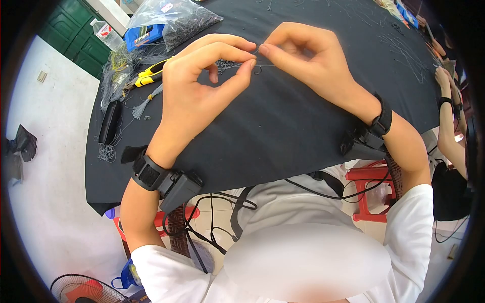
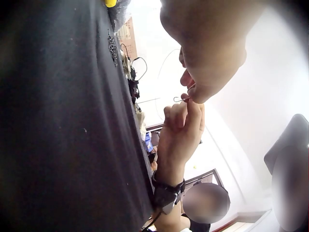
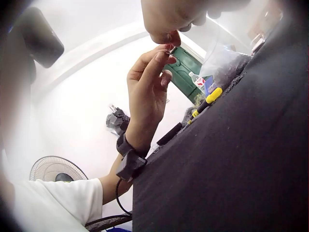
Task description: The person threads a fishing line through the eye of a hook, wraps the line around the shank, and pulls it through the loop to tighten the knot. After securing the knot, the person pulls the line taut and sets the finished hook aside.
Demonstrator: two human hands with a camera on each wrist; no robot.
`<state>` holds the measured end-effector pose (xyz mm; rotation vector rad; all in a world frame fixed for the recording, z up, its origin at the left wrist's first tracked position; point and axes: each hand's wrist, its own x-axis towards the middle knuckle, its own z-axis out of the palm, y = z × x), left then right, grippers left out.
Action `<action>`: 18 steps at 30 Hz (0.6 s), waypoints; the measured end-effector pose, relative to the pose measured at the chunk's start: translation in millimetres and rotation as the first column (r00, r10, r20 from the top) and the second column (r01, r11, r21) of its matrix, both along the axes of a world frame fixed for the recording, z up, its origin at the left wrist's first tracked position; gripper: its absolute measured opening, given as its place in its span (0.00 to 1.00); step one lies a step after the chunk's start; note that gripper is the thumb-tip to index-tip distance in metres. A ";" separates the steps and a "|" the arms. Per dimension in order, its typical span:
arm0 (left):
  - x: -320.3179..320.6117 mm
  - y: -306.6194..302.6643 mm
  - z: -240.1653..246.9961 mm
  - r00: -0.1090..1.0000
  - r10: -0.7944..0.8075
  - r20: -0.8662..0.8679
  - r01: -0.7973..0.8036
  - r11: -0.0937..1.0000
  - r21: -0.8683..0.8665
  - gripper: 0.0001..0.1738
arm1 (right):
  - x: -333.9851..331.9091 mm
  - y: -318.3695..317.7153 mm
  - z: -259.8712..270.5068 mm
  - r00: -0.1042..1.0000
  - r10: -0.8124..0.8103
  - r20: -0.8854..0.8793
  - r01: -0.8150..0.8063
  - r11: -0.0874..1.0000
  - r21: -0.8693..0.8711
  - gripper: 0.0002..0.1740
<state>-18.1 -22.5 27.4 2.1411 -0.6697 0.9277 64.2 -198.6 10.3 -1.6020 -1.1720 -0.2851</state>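
Over the table's black cloth (image 1: 242, 136), my two hands meet fingertip to fingertip. My left hand (image 1: 189, 83) pinches a small fishing hook (image 2: 176, 99) between thumb and fingers; its curved bend pokes out from the fingertips in the left wrist view. Opposite it, my right hand (image 1: 323, 63) has thumb and index finger pinched on a thin fishing line (image 2: 161, 67), which arcs away from the fingertips in the left wrist view. In the right wrist view the left fingertips (image 3: 161, 54) sit just under the right ones, and the join between hook and line is hidden.
On the left side of the table lie yellow-and-black pliers (image 1: 150, 76), bundled grey line (image 1: 146, 103) and a black case (image 1: 109, 123). Behind them are a blue box (image 1: 144, 36), a bottle (image 1: 105, 33) and a clear bag of dark pieces (image 1: 177, 22). Another person's arm (image 1: 445, 101) is at right.
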 end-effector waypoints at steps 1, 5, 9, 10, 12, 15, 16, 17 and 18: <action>0.1 -0.1 -0.4 1.000 0.000 0.000 0.000 1.000 -0.003 0.04 | -0.5 -0.6 0.6 1.000 -0.005 0.008 0.005 1.000 -0.005 0.09; 1.9 1.2 -1.7 1.000 -0.003 0.009 0.003 1.000 -0.004 0.04 | -0.9 0.1 -0.3 1.000 0.023 -0.001 -0.023 1.000 -0.004 0.08; 1.7 1.0 -1.0 1.000 0.010 0.004 -0.010 1.000 -0.004 0.04 | -0.3 0.5 -0.7 0.999 0.025 0.026 -0.026 1.000 0.015 0.08; 1.7 1.3 -0.9 1.000 0.018 0.002 -0.018 1.000 -0.005 0.04 | -0.5 0.9 -0.5 0.999 0.025 0.032 -0.026 0.999 0.024 0.08; 1.8 1.6 -1.3 1.000 0.028 -0.008 -0.028 1.000 -0.014 0.03 | -0.7 1.0 -0.3 0.999 0.020 0.039 -0.022 0.999 0.035 0.08; 2.0 2.1 -2.0 0.999 0.032 -0.025 -0.033 0.999 -0.026 0.03 | -0.8 0.7 0.0 0.999 0.012 0.041 -0.014 0.999 0.034 0.08; 1.7 2.1 -1.7 0.999 0.032 -0.028 -0.033 0.999 -0.024 0.03 | -0.8 0.6 -0.1 0.999 0.014 0.036 -0.015 0.999 0.029 0.08; 1.5 1.9 -1.4 0.999 0.033 -0.031 -0.033 0.999 -0.021 0.03 | -0.8 0.5 -0.2 0.999 0.015 0.031 -0.016 1.000 0.025 0.08; 1.3 1.6 -1.1 0.999 0.035 -0.030 -0.036 0.999 -0.024 0.03 | -0.5 0.3 -0.3 0.999 0.021 0.024 -0.022 1.000 0.016 0.08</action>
